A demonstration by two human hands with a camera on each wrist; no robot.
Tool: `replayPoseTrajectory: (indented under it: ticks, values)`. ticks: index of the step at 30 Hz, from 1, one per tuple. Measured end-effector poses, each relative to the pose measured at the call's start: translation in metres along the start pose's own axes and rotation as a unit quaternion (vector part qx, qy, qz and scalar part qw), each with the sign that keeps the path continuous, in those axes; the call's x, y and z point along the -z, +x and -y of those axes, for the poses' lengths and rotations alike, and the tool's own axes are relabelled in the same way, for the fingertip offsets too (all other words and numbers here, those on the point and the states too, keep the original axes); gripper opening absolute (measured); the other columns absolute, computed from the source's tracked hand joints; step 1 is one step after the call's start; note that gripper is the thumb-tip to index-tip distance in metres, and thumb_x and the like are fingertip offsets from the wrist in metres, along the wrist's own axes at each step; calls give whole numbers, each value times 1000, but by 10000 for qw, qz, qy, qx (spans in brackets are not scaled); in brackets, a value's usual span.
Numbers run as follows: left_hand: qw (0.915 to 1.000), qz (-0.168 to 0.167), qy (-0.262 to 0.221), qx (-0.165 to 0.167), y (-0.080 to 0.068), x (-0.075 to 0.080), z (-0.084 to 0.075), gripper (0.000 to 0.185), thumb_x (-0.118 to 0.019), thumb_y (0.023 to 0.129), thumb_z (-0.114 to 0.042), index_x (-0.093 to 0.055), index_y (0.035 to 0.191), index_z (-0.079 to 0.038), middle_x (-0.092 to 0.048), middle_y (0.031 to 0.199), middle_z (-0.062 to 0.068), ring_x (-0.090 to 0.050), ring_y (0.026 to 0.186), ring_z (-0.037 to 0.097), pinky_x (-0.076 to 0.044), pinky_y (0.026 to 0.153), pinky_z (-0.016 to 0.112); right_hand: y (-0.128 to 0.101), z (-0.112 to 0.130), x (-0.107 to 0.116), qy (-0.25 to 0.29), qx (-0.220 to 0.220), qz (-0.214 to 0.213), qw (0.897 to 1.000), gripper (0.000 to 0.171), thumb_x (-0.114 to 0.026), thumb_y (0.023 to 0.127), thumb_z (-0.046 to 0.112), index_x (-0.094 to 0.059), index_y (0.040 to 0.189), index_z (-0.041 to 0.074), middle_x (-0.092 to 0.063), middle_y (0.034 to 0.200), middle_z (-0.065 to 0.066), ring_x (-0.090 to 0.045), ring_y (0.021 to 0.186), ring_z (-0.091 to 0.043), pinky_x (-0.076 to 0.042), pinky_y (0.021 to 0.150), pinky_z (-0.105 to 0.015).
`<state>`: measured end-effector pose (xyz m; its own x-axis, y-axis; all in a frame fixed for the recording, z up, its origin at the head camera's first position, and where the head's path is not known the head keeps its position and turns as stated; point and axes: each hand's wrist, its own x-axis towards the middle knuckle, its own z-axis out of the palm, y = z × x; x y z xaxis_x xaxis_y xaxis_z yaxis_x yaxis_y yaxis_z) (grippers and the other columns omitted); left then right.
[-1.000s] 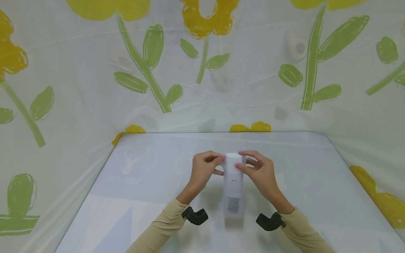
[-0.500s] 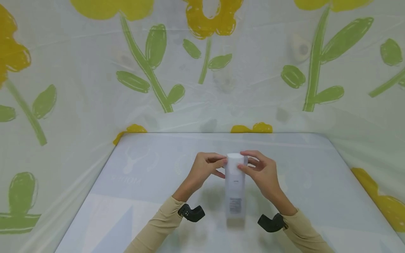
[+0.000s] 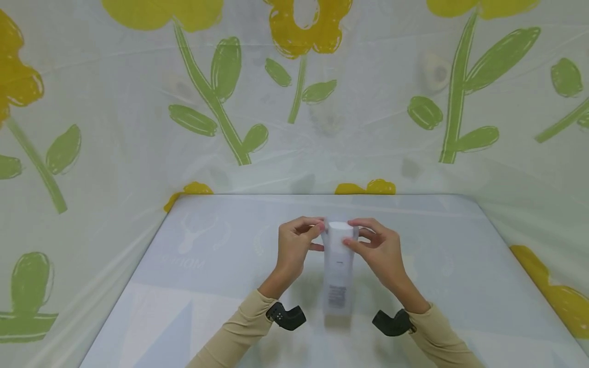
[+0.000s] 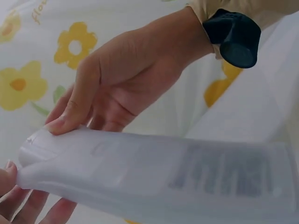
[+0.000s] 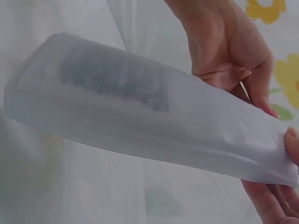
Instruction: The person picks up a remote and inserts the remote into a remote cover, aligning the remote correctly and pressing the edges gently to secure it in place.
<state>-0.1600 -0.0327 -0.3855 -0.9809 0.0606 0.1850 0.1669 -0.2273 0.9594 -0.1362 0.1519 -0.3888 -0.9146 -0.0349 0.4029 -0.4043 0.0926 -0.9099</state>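
A tall white translucent bottle [image 3: 339, 276] with a grey printed label low on its side is held upright over the pale table [image 3: 207, 286]. My left hand [image 3: 313, 237] pinches its top end from the left. My right hand [image 3: 356, 240] grips the same end from the right, thumb on the front. In the left wrist view the bottle [image 4: 154, 177] lies across the frame with the right hand [image 4: 117, 79] on its cap end. In the right wrist view the bottle [image 5: 140, 112] slants across, with the left hand [image 5: 229, 46] at its far end.
Sheeting printed with yellow flowers and green stems [image 3: 221, 92] walls in the table at the back and on both sides. A black camera mount sits on each wrist [image 3: 287, 316] [image 3: 391, 323]. Faint printed shapes [image 3: 193, 240] show on the tabletop.
Both hands stay on the bottle's top. The left fingers have shifted a little there, and the bottle's lower end has swung slightly left.
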Motion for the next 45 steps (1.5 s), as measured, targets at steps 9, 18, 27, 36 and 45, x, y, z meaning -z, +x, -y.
replayPoseTrajectory:
  ticks: [9,18,27,36,45]
  values:
    - [9992,-78,-109,-387,-1,-8,0,14,-70,84,-4,-69,89,10,-66,107,18,-66,92,23,-58,60,38,1,11,-5,-89,437,85,9990,37,-73,71,-16,-63,106,-7,-60,103,-22,-67,87,-17,-56,70,-28]
    - [9980,317,51,-545,-3,-7,0,16,-71,83,-4,-69,91,10,-66,113,13,-61,107,27,-57,71,36,0,9,-6,-20,-275,-255,9993,36,-74,75,-8,-63,109,-6,-61,111,-18,-66,86,-15,-55,74,-27]
    - [9967,804,98,98,-2,-2,2,45,-67,87,-4,-53,130,-2,-61,120,16,-60,106,25,-52,86,34,2,9,-8,-29,-131,-423,9990,41,-77,73,-6,-60,110,-3,-56,109,-12,-65,91,-16,-55,74,-28]
    - [9929,1019,-170,586,-1,3,-6,48,-69,84,-2,-53,129,1,-63,117,18,-62,100,23,-50,90,36,1,27,-8,-513,516,-40,9973,31,-71,76,-13,-64,106,-9,-59,99,-18,-56,87,-17,-55,75,-23]
    - [9912,1057,-210,766,-2,7,-6,46,-71,82,-2,-56,125,4,-65,114,17,-61,101,22,-47,94,39,3,-1,8,-85,-214,481,9986,19,-68,85,2,-69,103,-3,-67,93,-3,-61,79,-18,-54,59,-27]
